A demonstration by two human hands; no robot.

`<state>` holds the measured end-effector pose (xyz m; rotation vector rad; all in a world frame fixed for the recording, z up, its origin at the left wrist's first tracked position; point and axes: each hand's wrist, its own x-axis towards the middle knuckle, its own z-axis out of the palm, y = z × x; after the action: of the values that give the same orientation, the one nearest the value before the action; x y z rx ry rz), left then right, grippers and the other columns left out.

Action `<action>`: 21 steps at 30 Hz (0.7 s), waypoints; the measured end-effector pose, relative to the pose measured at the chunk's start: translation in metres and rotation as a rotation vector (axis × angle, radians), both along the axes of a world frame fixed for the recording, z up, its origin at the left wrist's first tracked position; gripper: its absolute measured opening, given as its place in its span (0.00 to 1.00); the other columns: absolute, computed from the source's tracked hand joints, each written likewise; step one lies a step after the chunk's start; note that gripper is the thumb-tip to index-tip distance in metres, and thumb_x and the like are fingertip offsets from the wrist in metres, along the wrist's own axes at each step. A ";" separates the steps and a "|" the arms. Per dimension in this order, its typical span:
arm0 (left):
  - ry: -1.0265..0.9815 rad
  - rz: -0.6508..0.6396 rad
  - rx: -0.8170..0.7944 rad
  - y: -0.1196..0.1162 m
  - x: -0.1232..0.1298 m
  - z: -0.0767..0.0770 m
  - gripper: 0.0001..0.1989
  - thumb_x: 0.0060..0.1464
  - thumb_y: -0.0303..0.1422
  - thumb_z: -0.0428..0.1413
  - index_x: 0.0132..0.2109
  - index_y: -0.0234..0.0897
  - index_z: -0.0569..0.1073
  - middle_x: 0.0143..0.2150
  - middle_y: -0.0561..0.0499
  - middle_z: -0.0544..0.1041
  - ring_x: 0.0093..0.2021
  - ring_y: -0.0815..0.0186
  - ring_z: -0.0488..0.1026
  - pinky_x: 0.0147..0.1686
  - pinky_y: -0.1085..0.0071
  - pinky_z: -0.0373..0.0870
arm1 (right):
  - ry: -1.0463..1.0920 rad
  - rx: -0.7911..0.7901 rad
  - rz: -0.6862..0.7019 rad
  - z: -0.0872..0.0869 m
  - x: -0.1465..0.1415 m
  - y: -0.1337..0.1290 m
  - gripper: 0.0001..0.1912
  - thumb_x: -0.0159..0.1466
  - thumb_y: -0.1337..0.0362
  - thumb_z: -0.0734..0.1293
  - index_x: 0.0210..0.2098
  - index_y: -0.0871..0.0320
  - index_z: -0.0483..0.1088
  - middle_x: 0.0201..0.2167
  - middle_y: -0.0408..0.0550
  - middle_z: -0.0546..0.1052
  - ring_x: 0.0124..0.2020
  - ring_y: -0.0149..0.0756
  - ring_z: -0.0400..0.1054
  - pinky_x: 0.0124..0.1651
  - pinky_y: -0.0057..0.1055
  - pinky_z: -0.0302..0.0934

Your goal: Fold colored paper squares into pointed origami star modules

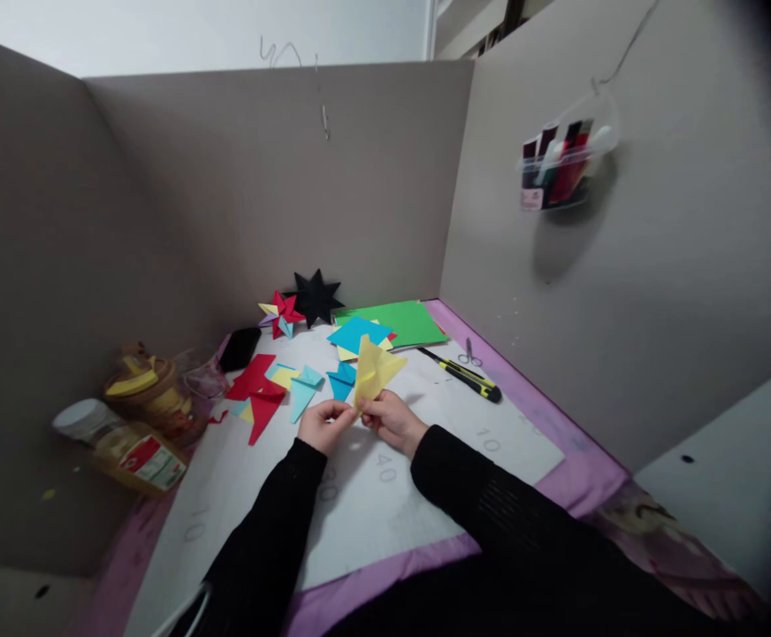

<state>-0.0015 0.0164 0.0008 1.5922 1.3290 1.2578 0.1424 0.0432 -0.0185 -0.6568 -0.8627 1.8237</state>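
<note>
A folded yellow paper piece (373, 370) stands up above the white board, its lower tip pinched by my right hand (391, 419). My left hand (325, 425) has its fingers closed at the same lower tip, touching or very near it; what lies between them is too small to make out. Behind the hands lie a folded blue piece (342, 380) and a light blue one (306, 389). Further left are folded red pieces (266, 409). Blue paper squares (361, 334) rest on green sheets (418, 324) at the back.
A yellow-black cutter (471, 379) and small scissors (469, 354) lie on the right. Black (317, 297) and multicoloured (283, 313) paper stars, a phone (240, 349), and a jar (130, 451) stand or lie left. Panels surround the board (359, 540); a plastic container (558, 172) hangs right.
</note>
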 end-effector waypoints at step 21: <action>0.144 -0.056 0.101 -0.001 0.003 -0.004 0.13 0.45 0.36 0.55 0.19 0.35 0.64 0.17 0.58 0.63 0.21 0.74 0.59 0.23 0.77 0.57 | -0.048 0.002 0.007 -0.002 -0.003 -0.009 0.14 0.42 0.66 0.76 0.25 0.63 0.69 0.19 0.39 0.68 0.19 0.23 0.56 0.22 0.23 0.47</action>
<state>0.0018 0.0151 -0.0036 1.8076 1.3162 1.2130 0.1397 0.0345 -0.0204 -0.6993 -0.8992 1.8194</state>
